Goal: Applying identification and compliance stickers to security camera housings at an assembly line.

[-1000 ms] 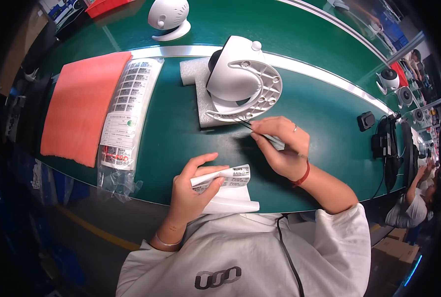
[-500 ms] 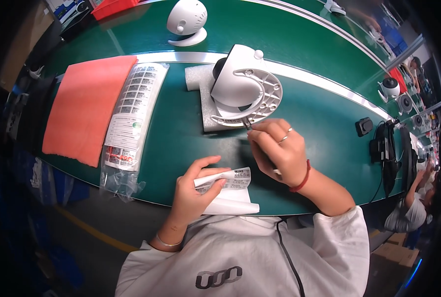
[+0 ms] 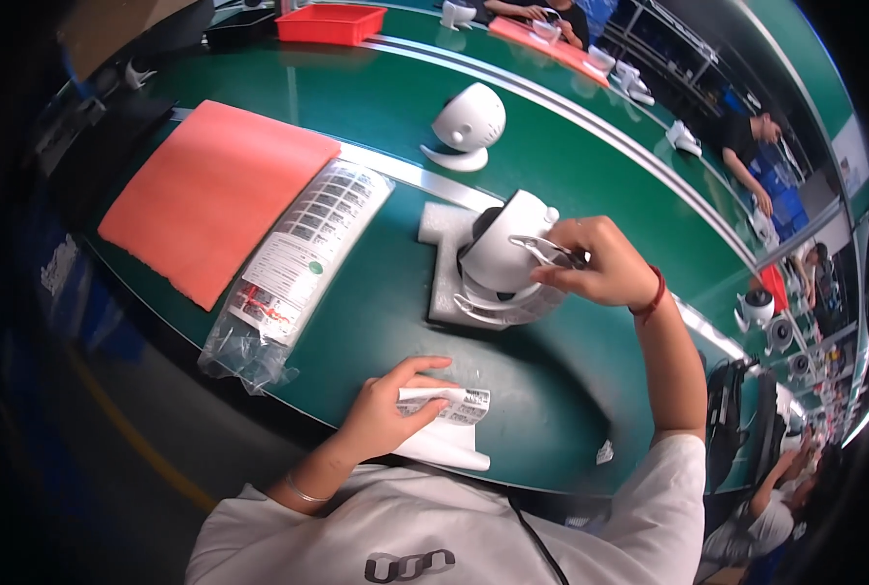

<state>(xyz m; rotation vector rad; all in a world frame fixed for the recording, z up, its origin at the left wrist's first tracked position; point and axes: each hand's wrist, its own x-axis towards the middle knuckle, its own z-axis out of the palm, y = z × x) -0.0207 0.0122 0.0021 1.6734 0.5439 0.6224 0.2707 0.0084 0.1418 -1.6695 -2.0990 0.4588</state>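
My left hand (image 3: pixel 395 414) is closed on a curled sheet of printed labels (image 3: pixel 463 405) at the table's near edge. Ahead, a white rounded camera-like device (image 3: pixel 507 253) rests tilted in a grey foam cradle (image 3: pixel 444 278), its curved base toward me. Beside its body, my right hand (image 3: pixel 600 263) pinches what looks like a pair of silver tweezers (image 3: pixel 537 249), pointing left across the white shell. Whether the tweezers touch the shell I cannot tell.
Left lie an orange foam sheet (image 3: pixel 225 195) and a plastic-bagged stack of labels (image 3: pixel 303 249). Another white device (image 3: pixel 468 127) stands beyond the metal strip. Far back is a red tray (image 3: pixel 332 23). A small pale piece (image 3: pixel 605 451) lies near right. Other people work farther off.
My right hand has lifted from the device's base to beside its upper body, tweezers still in it. My left hand keeps the label sheet. The view has shifted, showing more of the far side.
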